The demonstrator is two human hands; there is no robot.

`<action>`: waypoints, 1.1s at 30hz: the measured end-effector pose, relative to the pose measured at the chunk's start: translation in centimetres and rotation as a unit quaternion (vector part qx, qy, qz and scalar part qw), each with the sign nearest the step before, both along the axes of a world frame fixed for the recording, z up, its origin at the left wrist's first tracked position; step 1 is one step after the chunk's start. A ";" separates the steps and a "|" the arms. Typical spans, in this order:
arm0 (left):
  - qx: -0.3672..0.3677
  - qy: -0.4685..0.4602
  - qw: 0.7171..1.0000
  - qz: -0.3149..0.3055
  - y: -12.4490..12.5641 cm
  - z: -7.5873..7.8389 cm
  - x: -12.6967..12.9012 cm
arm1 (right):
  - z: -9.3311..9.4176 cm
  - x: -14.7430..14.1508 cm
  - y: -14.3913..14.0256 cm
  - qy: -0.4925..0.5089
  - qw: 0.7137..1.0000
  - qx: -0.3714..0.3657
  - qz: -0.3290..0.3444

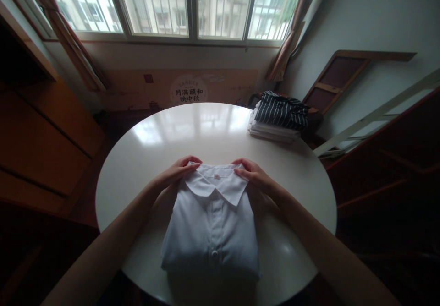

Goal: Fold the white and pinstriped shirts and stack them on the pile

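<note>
Room, as we recorded it: one round white table (213, 127), glossy, standing before one wide barred window (178, 3) at twelve o'clock, with two reddish curtains (74, 49), one at each end of the glass. One cardboard panel (187, 88) bearing a printed round emblem leaned against the wall under the sill. Wooden cabinets (44, 132) stood at nine o'clock; one framed wooden board (338, 79) leaned on the wall at two o'clock.

Item 1: one white shirt (211, 223), folded into a rectangle, collar up and pointing to twelve o'clock, lying on the table at six o'clock, its near edge close to the rim. We counted one button plainly visible low on the placket; others were too small for us to tell.

Item 2: one stack of folded garments (278, 118) at two o'clock on the table's edge, well apart from the shirt. Its top piece was dark with pale stripes; beneath it lay white pieces, whose number we could not count.

Item 3: two bare hands. Our left hand (173, 173) rested at the shirt's ten o'clock corner, fingers together and curled onto the collar's left shoulder. Our right hand (254, 175) sat at the two o'clock corner, fingers together, tips pressed on the collar's right side. Whether either hand pinched the cloth or only pressed it, we could not tell.
</note>
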State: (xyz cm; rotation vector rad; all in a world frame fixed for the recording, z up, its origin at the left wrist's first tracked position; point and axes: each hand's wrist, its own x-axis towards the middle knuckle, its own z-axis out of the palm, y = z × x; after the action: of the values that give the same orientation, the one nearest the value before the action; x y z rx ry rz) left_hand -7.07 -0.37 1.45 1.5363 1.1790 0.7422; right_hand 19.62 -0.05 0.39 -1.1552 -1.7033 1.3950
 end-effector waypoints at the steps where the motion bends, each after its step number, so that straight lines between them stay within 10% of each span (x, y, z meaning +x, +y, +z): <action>1: -0.002 -0.001 1.000 0.001 0.0 0.0 0.0 | 0.0 0.0 0.0 -0.001 1.000 0.002 -0.001; 33: -0.020 -0.023 0.999 0.006 0.0 0.2 0.3 | 0.0 -0.4 -0.4 0.010 0.999 0.037 -0.020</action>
State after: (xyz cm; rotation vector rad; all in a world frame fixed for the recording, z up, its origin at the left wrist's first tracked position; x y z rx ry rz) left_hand -6.76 -0.40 1.61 1.4720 1.1622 0.7534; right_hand 19.22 -0.45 0.35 -1.1250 -1.6948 1.3050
